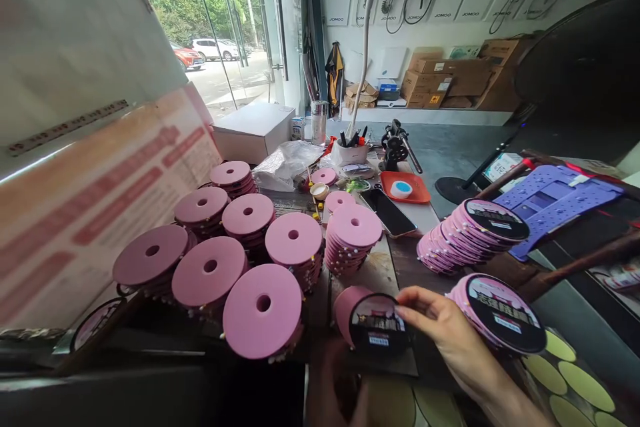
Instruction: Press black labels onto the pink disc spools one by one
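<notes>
Near the front of the table, a pink foam disc (345, 307) stands tilted, with a round black printed label (379, 321) over its face. My right hand (440, 327) pinches the label's right edge between thumb and fingers. Low in the picture, a dark blurred shape that looks like my left hand (333, 380) is below the disc; its fingers cannot be made out. Pink foam discs with pins around their rims form several stacks (263, 310) to the left. Beside my right wrist are a near stack (505, 313) and a farther stack (473, 237), both topped with black labels.
Yellow-green rounds (585, 383) lie at the lower right. Farther back are a phone (387, 211), an orange tray (417, 188) with a white round container, a pen holder (349, 153), a plastic bag (285, 167) and a white box (255, 123). A purple stool (560, 197) stands right.
</notes>
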A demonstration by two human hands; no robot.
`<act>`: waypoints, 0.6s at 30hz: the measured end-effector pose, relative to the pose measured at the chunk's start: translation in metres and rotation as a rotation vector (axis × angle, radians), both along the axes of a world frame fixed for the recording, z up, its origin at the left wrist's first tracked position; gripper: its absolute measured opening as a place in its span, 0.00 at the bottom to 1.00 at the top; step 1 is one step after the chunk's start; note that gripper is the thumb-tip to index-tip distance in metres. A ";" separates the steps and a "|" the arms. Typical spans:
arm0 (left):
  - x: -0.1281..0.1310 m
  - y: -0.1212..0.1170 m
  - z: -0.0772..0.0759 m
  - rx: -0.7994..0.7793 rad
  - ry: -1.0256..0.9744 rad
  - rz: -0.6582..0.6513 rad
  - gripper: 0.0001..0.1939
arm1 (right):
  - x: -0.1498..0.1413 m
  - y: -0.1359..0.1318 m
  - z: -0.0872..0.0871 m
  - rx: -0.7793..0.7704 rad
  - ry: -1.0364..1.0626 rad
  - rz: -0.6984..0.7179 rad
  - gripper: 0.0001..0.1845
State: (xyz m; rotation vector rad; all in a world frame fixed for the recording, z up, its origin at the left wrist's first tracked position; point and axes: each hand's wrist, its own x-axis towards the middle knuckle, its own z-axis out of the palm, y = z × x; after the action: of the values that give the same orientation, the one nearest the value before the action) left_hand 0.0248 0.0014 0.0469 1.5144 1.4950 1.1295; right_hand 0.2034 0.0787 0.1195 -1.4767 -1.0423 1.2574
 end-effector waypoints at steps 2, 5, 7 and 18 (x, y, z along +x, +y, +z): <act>0.002 0.012 0.006 -0.032 0.010 0.150 0.29 | -0.008 0.013 -0.004 -0.041 0.079 -0.002 0.13; 0.007 0.023 0.008 -0.082 0.098 0.134 0.39 | -0.013 0.016 -0.010 -0.071 0.121 0.019 0.14; 0.009 0.025 0.008 -0.096 0.137 0.132 0.41 | -0.015 0.013 -0.013 -0.076 0.135 -0.010 0.15; 0.014 0.026 0.003 -0.167 0.137 0.154 0.34 | -0.025 -0.002 -0.029 -0.112 0.298 -0.184 0.19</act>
State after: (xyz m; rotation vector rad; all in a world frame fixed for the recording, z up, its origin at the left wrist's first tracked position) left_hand 0.0384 0.0273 0.0497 1.4049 1.7787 0.9761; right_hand 0.1783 0.0767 0.0907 -1.3808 -0.6347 1.3694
